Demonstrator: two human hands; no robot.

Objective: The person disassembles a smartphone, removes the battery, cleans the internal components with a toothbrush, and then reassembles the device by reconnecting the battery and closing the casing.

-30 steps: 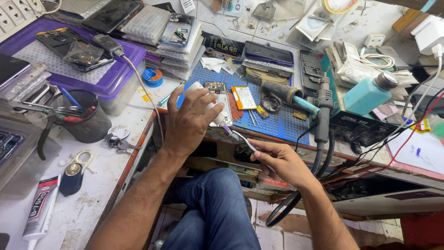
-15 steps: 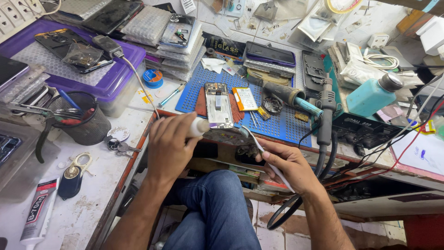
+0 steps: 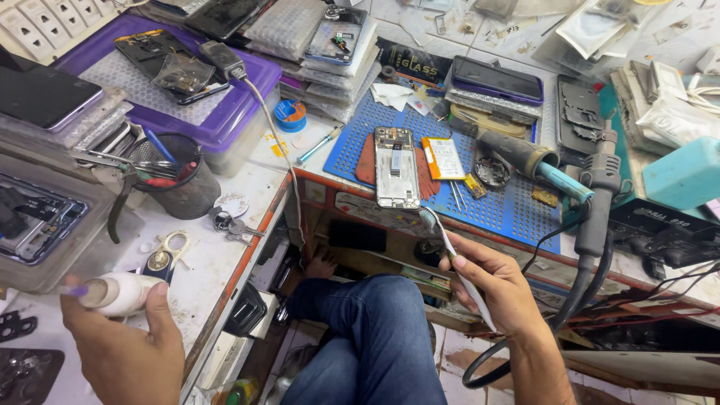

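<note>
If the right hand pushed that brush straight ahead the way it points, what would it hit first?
Probably the opened phone on the blue mat: the right hand aims the brush there, though depth is unclear.

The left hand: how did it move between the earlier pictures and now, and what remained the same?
The left hand left the blue perforated work mat and swung out to its own side, over the white side table, now holding a small white plastic bottle. The right hand kept its grip on the thin white brush. The opened silver phone stayed on the mat.
</note>
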